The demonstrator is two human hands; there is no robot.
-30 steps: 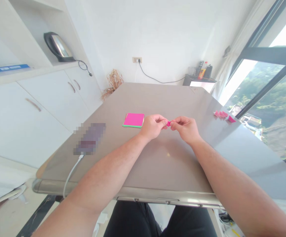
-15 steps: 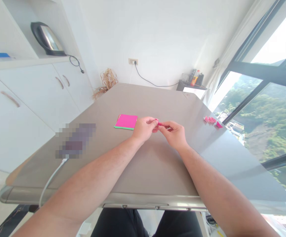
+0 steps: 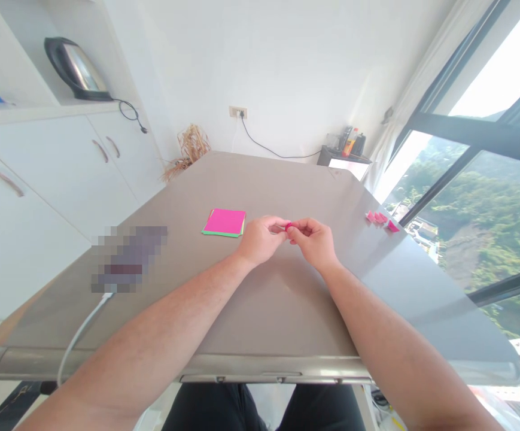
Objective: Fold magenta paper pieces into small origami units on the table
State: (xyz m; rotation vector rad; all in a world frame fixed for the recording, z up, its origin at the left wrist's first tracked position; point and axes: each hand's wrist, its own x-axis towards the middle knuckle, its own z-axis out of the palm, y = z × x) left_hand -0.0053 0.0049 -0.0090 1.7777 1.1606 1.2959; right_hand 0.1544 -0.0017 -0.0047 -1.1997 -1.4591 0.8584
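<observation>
Between my fingertips, over the middle of the table, is a small piece of folded pink paper [image 3: 289,226], mostly covered by the fingers. My left hand [image 3: 262,238] pinches it from the left, and my right hand [image 3: 316,240] grips it from the right. Just left of my left hand lies a stack of square paper [image 3: 224,222], pink on top with green showing at the near edge. Several small folded pink paper pieces [image 3: 380,219] sit by the table's right edge, beyond my right hand.
A blurred-out device [image 3: 129,260] with a white cable [image 3: 82,329] lies on the table's [image 3: 268,317] left side. A kettle [image 3: 76,69] stands on the shelf at left. Bottles [image 3: 350,142] stand on a small cabinet behind the table; a window is on the right.
Both hands stay together at the pink paper, and the fingers have shifted their grip around it. The whole view has turned slightly, so things appear a little further left.
</observation>
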